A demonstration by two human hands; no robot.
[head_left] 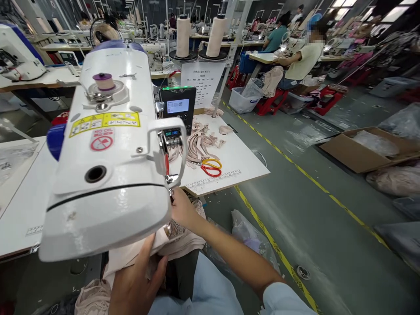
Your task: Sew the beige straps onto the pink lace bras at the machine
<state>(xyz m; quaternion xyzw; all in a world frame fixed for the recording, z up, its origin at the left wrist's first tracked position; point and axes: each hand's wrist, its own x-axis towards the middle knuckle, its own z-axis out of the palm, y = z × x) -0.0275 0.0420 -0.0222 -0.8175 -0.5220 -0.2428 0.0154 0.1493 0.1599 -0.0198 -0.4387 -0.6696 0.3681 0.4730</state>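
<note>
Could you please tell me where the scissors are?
In the head view, the scissors lie near centre, right of the sewing machine, beside the beige strips.

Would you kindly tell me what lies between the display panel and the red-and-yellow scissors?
In the head view, a loose heap of beige strips lies on the white tabletop between the display panel and the scissors.
</note>
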